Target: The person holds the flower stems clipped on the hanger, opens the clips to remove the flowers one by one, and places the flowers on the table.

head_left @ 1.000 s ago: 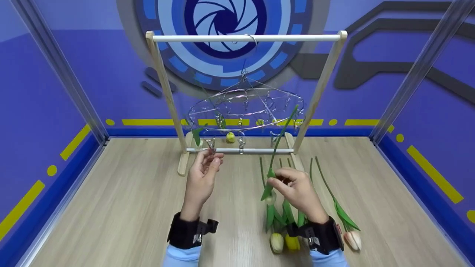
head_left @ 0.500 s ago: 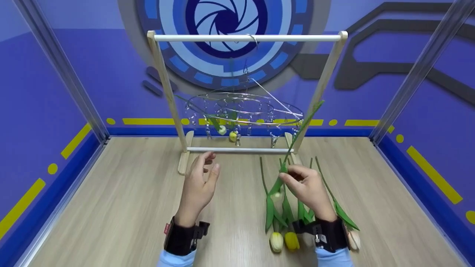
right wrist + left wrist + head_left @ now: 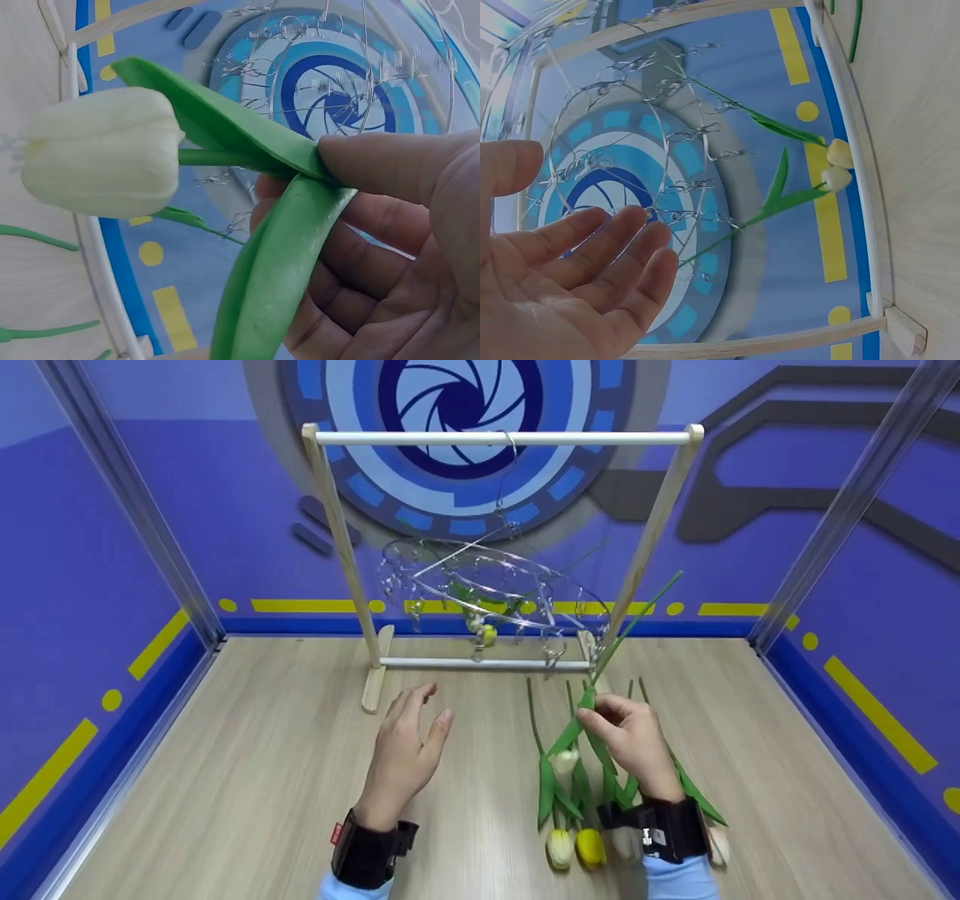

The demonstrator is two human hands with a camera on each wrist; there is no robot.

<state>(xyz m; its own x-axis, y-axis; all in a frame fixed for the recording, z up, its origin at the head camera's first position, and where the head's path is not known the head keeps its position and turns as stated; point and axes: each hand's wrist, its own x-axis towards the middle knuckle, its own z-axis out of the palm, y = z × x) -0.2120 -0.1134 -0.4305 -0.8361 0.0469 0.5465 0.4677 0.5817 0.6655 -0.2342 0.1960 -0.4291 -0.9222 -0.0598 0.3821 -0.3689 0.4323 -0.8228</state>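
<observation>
My right hand (image 3: 630, 739) pinches a white artificial tulip (image 3: 101, 152) by its stem, where the green leaves (image 3: 262, 277) spread. Its bloom points down toward me and the stem rises to the upper right. My left hand (image 3: 405, 754) is held out over the table with fingers spread, holding nothing. Beyond both hands, a round metal clip hanger (image 3: 487, 581) hangs tilted from a wooden stand's top bar (image 3: 420, 438). Clipped to it head down are a yellow tulip (image 3: 488, 635) and a whitish tulip (image 3: 836, 179).
Several tulips lie on the wooden table (image 3: 262, 780) at the right, among them a yellow one (image 3: 591, 849) and a cream one (image 3: 559, 849). The stand's lower bar (image 3: 480, 663) runs just above the table. Blue printed walls enclose the back and sides.
The left hand has let go of the hanger's edge and drawn back toward me, fingers opening. The hanger has swung and turned. My right hand has moved right with the white tulip.
</observation>
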